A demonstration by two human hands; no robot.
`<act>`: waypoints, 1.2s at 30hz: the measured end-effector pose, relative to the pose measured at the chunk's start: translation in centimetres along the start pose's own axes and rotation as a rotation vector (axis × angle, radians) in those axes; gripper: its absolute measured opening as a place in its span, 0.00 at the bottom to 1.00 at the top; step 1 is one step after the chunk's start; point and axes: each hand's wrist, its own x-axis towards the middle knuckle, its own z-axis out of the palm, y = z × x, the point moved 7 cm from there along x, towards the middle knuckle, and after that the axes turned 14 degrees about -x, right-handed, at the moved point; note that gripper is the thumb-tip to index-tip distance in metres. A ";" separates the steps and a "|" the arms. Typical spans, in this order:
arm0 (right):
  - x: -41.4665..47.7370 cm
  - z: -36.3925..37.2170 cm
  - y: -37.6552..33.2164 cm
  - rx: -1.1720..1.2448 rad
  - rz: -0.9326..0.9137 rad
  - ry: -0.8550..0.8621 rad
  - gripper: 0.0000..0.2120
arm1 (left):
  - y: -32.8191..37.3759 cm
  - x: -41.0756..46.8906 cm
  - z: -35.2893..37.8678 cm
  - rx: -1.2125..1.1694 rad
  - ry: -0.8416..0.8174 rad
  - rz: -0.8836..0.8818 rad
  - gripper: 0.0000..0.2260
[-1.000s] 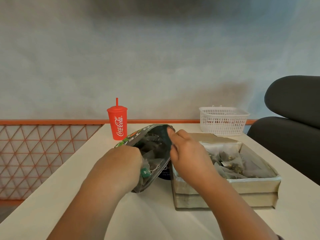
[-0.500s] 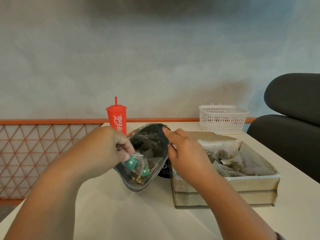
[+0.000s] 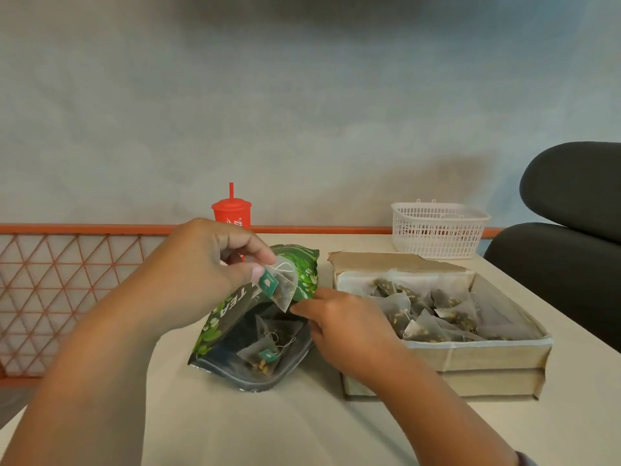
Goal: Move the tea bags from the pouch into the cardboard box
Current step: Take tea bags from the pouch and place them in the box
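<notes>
tea bag (image 3: 284, 285) pinched by left hand (image 3: 201, 264) above pouch (image 3: 215, 327) reading "tea".

one view only: wide-angle head cam, facing forward and down across the table (image 3: 255, 428) toward the far wall (image 3: 302, 112). close range: left hand (image 3: 208, 274) and right hand (image 3: 349, 327) sit lower centre, forearms entering from the bottom edge.

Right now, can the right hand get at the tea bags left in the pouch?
Probably yes: the right hand holds the pouch mouth open, and the tea bags lie uncovered just inside.
</notes>
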 end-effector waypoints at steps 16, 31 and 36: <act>-0.7 -3.4 3.7 1.112 0.297 -0.002 0.08 | 0.9 0.2 3.0 -0.108 -0.082 0.107 0.17; -0.9 -4.7 3.9 1.008 0.203 0.029 0.15 | 0.6 0.4 3.3 -0.132 0.003 0.109 0.16; -1.0 -4.8 3.7 1.063 0.199 -0.012 0.13 | 0.3 0.5 3.5 -0.115 0.019 0.086 0.16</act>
